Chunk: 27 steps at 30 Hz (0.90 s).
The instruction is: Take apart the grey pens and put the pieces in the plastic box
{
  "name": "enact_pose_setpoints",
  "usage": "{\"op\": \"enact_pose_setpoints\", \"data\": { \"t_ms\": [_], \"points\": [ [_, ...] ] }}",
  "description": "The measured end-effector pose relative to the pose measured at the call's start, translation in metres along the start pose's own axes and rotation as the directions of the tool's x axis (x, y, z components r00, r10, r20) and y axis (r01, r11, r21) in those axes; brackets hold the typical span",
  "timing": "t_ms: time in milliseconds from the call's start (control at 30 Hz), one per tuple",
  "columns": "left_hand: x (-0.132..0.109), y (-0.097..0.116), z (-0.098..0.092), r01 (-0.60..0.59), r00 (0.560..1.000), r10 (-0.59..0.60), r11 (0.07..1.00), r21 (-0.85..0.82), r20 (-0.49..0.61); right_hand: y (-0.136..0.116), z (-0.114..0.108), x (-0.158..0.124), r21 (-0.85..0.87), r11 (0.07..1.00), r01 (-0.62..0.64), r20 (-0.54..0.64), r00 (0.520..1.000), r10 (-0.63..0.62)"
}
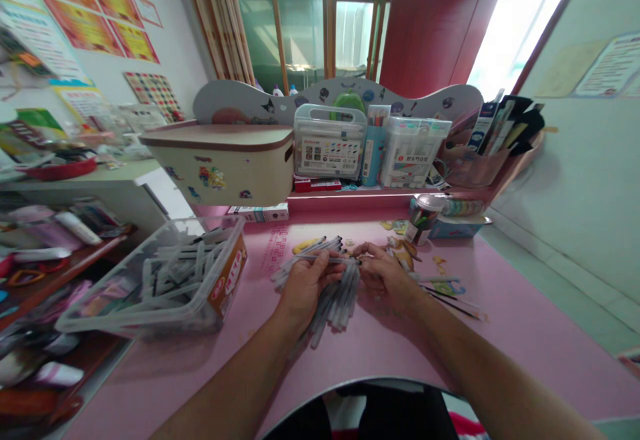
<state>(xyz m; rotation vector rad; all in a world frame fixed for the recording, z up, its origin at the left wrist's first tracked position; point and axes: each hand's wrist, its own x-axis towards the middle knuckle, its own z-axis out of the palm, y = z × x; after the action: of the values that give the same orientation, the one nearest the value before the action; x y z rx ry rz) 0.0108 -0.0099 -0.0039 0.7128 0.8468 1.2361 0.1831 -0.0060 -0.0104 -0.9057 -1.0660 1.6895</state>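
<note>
Over the pink desk, my left hand (306, 287) pinches a slim grey-white marker pen (336, 260) between thumb and fingers, holding it roughly level. My right hand (386, 273) has its fingers curled together at the pen's dark right end; the exact grip there is partly hidden. Below and between both hands lies a loose pile of similar marker pens (340, 310), fanned toward me. More pens with dark tips (330, 243) lie just beyond my left hand.
To the left stands a clear plastic bin (233, 227) with many pens. Thin brushes (455, 301) lie right of my right hand. A clear jar of pencils (423, 220) stands behind them. A lidded cream box (225, 170) and pen cases (330, 147) line the back shelf.
</note>
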Motion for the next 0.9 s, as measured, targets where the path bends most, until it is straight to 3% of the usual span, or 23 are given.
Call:
{"op": "enact_pose_setpoints", "data": {
  "t_ms": [167,400,633,900],
  "points": [
    [0.0,-0.001,-0.001,-0.03,1.0,0.029,0.999,0.024,0.009,0.005,0.004,0.002,-0.057,0.996,-0.076,-0.115,0.991,0.069],
    [-0.001,0.0,-0.001,-0.035,0.999,0.035,0.999,0.022,-0.02,0.002,0.003,-0.001,-0.05,0.999,-0.014,-0.002,1.0,0.014],
    [0.001,0.0,-0.001,-0.04,0.998,0.041,0.999,0.024,-0.044,0.002,0.014,-0.002,0.043,0.995,-0.087,-0.101,0.991,0.091],
    [-0.001,0.003,0.0,-0.062,0.997,0.062,0.998,0.01,-0.05,-0.001,0.012,-0.002,0.048,0.998,-0.033,-0.027,0.999,0.034]
  ]
}}
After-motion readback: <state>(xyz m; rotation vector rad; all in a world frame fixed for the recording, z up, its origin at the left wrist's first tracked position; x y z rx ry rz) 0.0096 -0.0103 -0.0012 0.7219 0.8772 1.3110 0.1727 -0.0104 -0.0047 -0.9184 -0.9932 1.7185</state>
